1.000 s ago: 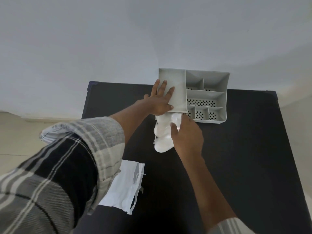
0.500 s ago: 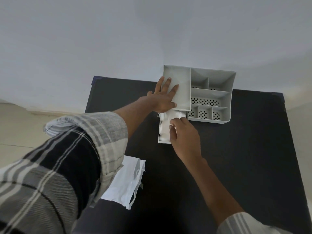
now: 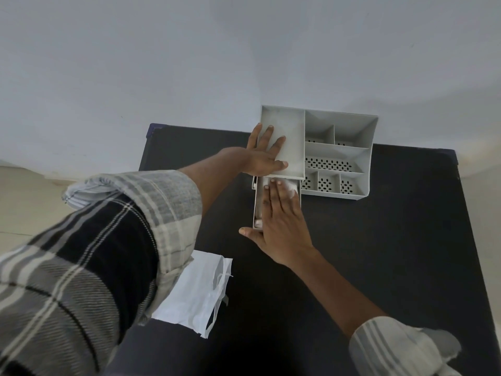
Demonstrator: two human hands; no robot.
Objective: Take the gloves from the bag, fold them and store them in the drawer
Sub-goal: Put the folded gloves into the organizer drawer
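Observation:
A grey plastic organizer stands at the table's far edge against the wall. Its drawer is pulled out towards me from under the left section. The white folded gloves lie inside the drawer, mostly hidden. My right hand lies flat on top of them, fingers stretched, thumb out over the drawer's front edge. My left hand rests flat on the organizer's flat left top, fingers spread. The white cloth bag lies flat near the table's front left, partly under my left sleeve.
The dark table ends at the pale wall behind the organizer. The organizer's right side has open compartments with perforated floors. Pale floor shows left of the table.
The gloves went from hanging in my right hand in front of the organizer into the pulled-out drawer. My right hand now lies flat on them. My left hand stayed on the organizer's top.

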